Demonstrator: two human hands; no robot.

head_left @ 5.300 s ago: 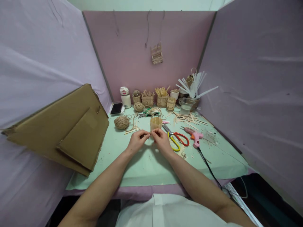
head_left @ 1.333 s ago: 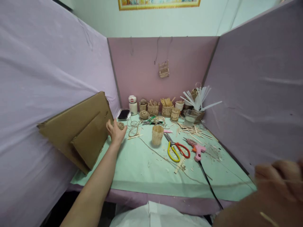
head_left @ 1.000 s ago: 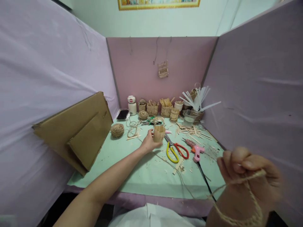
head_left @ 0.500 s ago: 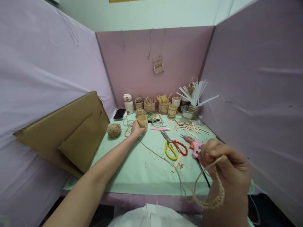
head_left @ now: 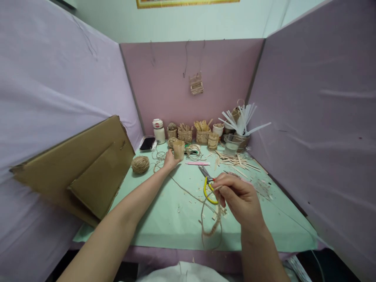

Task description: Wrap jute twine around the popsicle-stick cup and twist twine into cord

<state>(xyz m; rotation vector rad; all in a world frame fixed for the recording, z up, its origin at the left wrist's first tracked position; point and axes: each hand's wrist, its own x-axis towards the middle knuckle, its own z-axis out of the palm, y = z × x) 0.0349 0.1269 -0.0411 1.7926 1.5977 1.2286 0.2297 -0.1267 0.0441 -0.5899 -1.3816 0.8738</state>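
Observation:
Far out over the table, my left hand (head_left: 170, 160) is closed around the side of a small tan wooden cup (head_left: 179, 150), which is upright. My right hand (head_left: 235, 192), nearer to me, pinches a braided twine cord (head_left: 216, 226) between thumb and fingers; the cord hangs in a loop, with a thin strand beside it. Scissors (head_left: 209, 192) with yellow and red handles lie below my right hand, which hides much of the red handle. A glue gun behind that hand is mostly hidden. The ball of twine (head_left: 140, 165) rests left of my left forearm.
Cardboard sheets (head_left: 79, 168) lean at the left. Along the back stand a white-capped jar (head_left: 159, 131), baskets of sticks (head_left: 202, 136), a water cup (head_left: 231, 145) and a pot of white strips (head_left: 242, 141). Thin wood sticks (head_left: 239, 159) and a pink pen-like tool (head_left: 197, 163) lie in front.
My right hand has moved left and away from me with the braided cord, now over the scissors. The cup in my left hand has become more upright. The view has tilted up slightly.

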